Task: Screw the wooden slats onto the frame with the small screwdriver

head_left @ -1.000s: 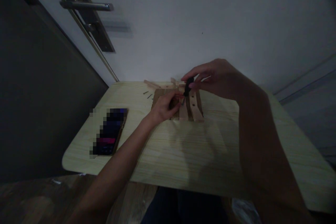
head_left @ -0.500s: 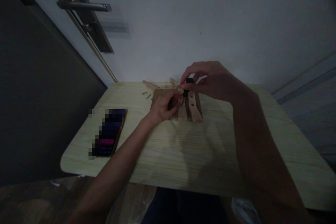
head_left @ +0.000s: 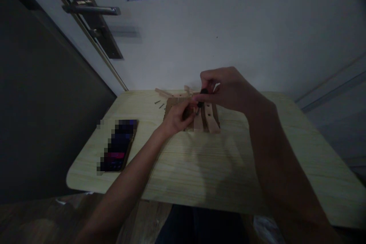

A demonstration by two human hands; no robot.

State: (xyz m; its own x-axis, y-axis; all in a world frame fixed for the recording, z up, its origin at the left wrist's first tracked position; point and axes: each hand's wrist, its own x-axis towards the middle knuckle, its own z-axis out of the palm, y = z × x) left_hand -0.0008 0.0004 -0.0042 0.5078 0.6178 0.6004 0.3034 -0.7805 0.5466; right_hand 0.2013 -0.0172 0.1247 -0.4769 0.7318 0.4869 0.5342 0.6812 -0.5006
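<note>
— Where does the slatted wooden piece (head_left: 211, 121) sit?

— Flat on the table (head_left: 228, 167), close to the far edge and about midway along it. Both hands are on top of it.

— What is the right hand (head_left: 228, 89) doing?

— Its fingers are closed around the black handle of a small screwdriver (head_left: 201, 97), held upright with the tip down on the slats.

— And the left hand (head_left: 177, 116)?

— It lies on the left part of the piece, fingers curled down and clamped on the wood, fingertips right beside the screwdriver's tip. It is too dark to tell whether they also pinch a screw.

— Anything else up there?

— A few dark loose screws (head_left: 160, 103) lie toward the far left corner, just left of the piece, and some thin wooden sticks (head_left: 165, 92) rest along the far edge behind it.

— And nearer?

— A phone (head_left: 118, 145) lies by the left edge, toward the near left corner, well apart from the hands. Beyond the table, a door handle (head_left: 91, 8) sticks out on the left.
</note>
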